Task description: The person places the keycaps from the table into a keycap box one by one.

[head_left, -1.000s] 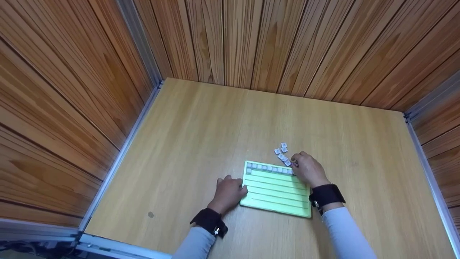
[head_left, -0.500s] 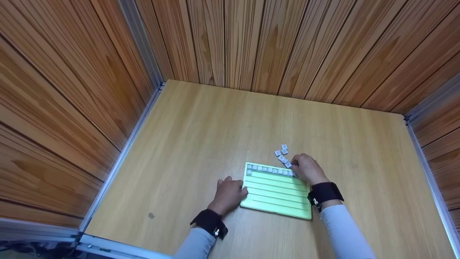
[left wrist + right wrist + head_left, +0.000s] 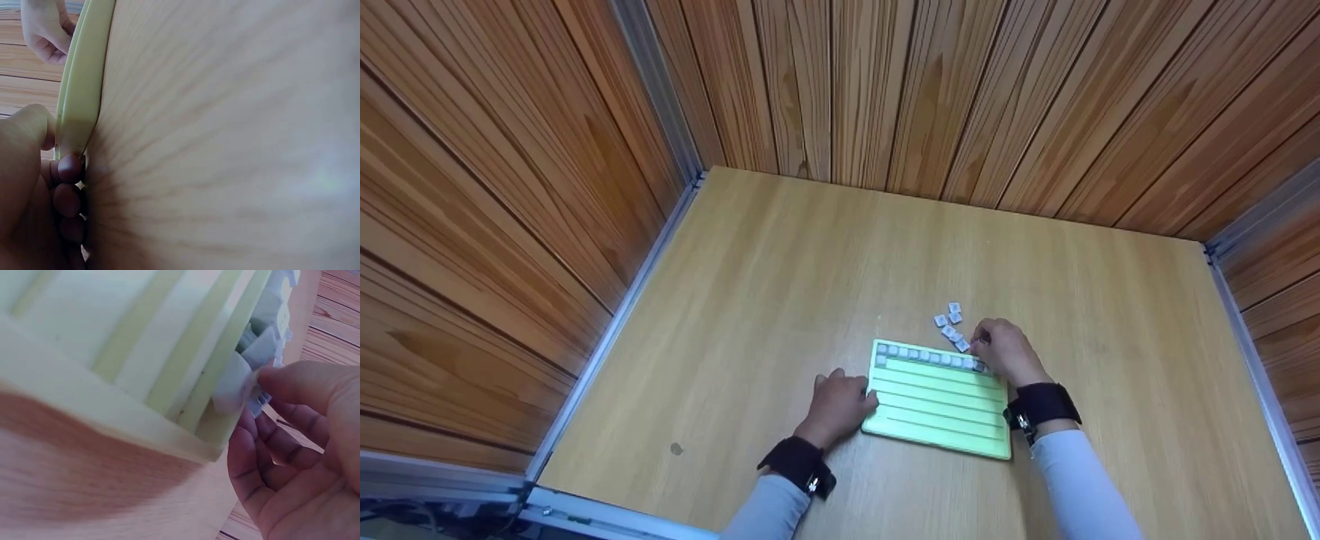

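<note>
A light green ridged tray (image 3: 937, 409) lies on the table, with a row of small white keycaps (image 3: 924, 355) along its far groove and one more keycap (image 3: 881, 361) below the row's left end. My left hand (image 3: 838, 405) grips the tray's left edge, thumb over the rim and fingers low against the side. At the far right corner, my right hand (image 3: 1009, 354) pinches a white keycap (image 3: 232, 385) between thumb and fingers, right at the end of the row. The right wrist view shows other keycaps (image 3: 263, 349) tilted close behind it, partly covered by the thumb.
Several loose keycaps (image 3: 949, 330) lie beyond the tray's far edge, just left of the right hand. Wood-panelled walls (image 3: 915, 97) enclose the table (image 3: 780, 262) at the back and sides. A small dark spot (image 3: 676, 449) marks the table at the left.
My right hand has shifted very slightly, and a keycap at the right end of the row now shows beside its fingers. The left hand keeps its hold on the tray.
</note>
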{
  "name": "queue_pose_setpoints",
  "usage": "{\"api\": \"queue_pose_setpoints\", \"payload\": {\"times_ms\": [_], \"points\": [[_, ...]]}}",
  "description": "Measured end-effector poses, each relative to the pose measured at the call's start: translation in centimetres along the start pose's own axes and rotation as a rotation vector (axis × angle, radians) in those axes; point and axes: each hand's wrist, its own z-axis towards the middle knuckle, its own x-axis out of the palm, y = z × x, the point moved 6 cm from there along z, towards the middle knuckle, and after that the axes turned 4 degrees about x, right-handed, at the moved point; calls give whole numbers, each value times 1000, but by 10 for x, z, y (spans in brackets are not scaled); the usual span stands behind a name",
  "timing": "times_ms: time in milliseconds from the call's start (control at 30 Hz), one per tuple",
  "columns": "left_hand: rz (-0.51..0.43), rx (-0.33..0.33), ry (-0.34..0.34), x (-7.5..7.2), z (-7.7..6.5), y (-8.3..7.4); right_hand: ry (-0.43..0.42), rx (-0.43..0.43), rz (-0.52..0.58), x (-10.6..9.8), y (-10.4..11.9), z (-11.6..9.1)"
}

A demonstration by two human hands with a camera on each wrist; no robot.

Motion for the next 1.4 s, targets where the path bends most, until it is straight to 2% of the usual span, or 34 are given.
{"api": "queue_pose_setpoints", "payload": {"times_ms": [167,533,800,1100,1200,1400], "points": [[5,1,6,0,-1,0,-61,-30,24,-7,-2,-4],[16,7,3,0,-2,0,-114,-46,66,-11,-4,-9],[20,4,-1,1,-1,0,-102,-106,106,-12,8,-9],[2,8,-6,-1,0,-1,-72,-92,137,-11,16,-12],[3,4,-7,-2,0,-1,-93,-123,120,-9,22,-13],[2,-2,5,0,-1,0,-157,-264,95,-7,37,-17]]}}
